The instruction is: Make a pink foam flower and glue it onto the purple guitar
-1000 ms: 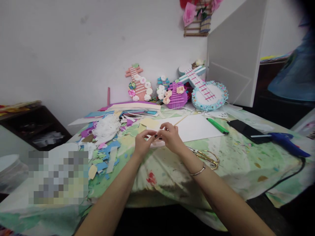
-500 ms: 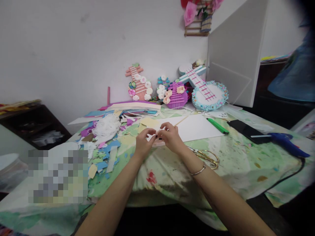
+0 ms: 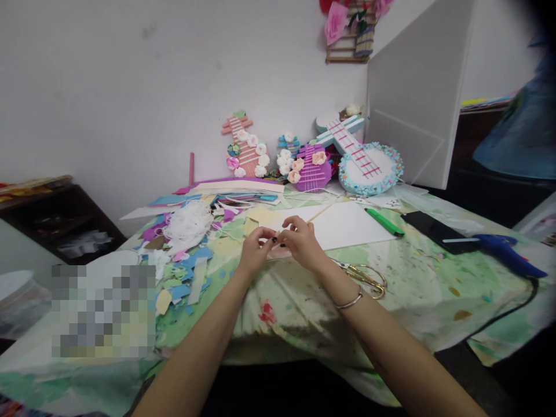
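My left hand [image 3: 256,249] and my right hand [image 3: 300,242] meet over the near left corner of a white board [image 3: 351,226]. Fingertips and thumbs are pinched close together around something small and pale; the fingers hide most of it, so its kind does not show. A thin wooden stick [image 3: 320,213] lies on the board just beyond my right hand. Gold-handled scissors [image 3: 365,279] rest on the cloth beside my right forearm. A pale pinkish piece [image 3: 280,252] shows beneath my fingers.
Paper scraps [image 3: 191,275] and a tangle of white string [image 3: 187,226] cover the left side. A green marker [image 3: 384,222], a black phone-like slab [image 3: 438,231] and a blue glue gun [image 3: 508,255] with a cord lie right. Decorated instrument models [image 3: 310,168] stand along the wall.
Both hands stay in nearly the same place. The left fingers and thumb have shifted very slightly against the right fingertips.
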Action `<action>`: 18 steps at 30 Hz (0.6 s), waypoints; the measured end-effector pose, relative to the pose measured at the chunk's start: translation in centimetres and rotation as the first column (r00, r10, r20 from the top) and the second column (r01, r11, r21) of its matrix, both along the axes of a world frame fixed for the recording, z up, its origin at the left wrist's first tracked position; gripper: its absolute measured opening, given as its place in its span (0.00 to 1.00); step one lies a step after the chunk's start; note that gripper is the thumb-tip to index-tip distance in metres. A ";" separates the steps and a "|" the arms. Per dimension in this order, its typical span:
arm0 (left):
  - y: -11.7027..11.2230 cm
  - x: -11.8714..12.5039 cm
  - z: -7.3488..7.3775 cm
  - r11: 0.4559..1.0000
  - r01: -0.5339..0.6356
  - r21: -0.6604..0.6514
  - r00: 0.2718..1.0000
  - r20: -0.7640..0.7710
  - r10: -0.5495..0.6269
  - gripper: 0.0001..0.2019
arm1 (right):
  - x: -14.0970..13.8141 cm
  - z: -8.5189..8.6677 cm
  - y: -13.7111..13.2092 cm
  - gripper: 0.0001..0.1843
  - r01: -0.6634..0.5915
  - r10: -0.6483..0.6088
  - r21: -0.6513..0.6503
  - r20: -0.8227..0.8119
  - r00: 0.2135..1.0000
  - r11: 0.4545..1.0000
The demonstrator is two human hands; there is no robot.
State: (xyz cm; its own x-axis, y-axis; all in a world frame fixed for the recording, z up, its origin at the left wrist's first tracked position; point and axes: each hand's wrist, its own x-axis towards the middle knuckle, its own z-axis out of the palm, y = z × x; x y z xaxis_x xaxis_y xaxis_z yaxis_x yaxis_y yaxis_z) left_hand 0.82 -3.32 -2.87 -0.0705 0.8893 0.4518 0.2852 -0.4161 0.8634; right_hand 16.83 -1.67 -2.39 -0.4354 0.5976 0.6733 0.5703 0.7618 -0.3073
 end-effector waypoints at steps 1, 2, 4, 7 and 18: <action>0.1 -0.1 -0.1 1.000 0.005 -0.005 0.999 0.031 -0.005 0.06 | 0.0 0.0 0.0 0.10 0.003 -0.003 -0.002 0.002 1.000 1.000; 0.3 -0.2 -0.2 1.000 0.012 -0.011 0.998 0.067 -0.011 0.07 | 0.0 0.0 0.0 0.10 0.009 -0.009 -0.003 0.005 1.000 1.000; 0.4 -0.4 -0.3 0.999 0.027 -0.017 0.990 0.136 -0.024 0.08 | -0.1 0.0 0.0 0.10 0.020 -0.020 -0.006 0.011 1.000 1.000; 0.4 -0.4 -0.2 0.998 0.055 -0.024 0.978 0.203 -0.049 0.09 | -0.1 0.0 0.0 0.10 0.027 -0.027 -0.012 0.014 1.000 1.000; 0.1 -0.1 0.3 0.999 0.031 0.015 0.979 0.201 -0.033 0.06 | -0.2 0.3 -0.1 0.07 0.030 -0.031 -0.041 -0.012 0.999 0.999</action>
State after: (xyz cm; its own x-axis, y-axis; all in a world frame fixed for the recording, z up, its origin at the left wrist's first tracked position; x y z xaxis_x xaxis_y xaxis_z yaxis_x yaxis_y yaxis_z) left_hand 0.76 -3.26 -2.60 -0.1325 0.8872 0.4419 0.0926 -0.4328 0.8967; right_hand 16.61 -1.77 -2.12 -0.4078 0.6376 0.6535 0.5890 0.7306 -0.3453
